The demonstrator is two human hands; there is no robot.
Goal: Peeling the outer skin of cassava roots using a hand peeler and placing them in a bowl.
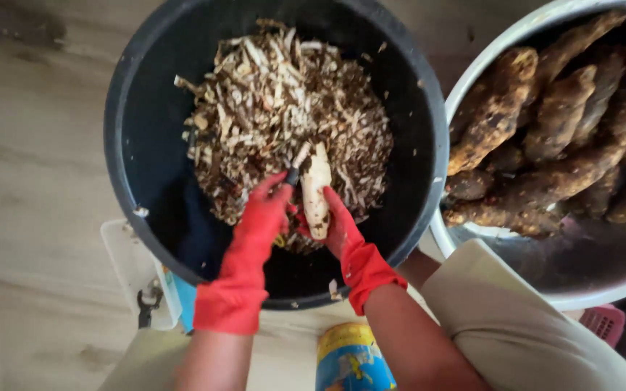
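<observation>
Peeled root (317, 192): pale cream, elongated, skin mostly removed, a few brownish flecks left. It is held roughly upright in view, tip pointing away from the person, lower end gripped in the right hand (340, 228), over the dark round bucket (135, 123). Peeler (295, 165): small, dark handle, light blade end, gripped in the left hand (269, 206) and laid just beside the root's left edge, apparently touching near its upper half. Both hands are covered by red rubber gloves. Both items are positioned above the heap of brown and white peelings (284, 101) filling the bucket.
</observation>
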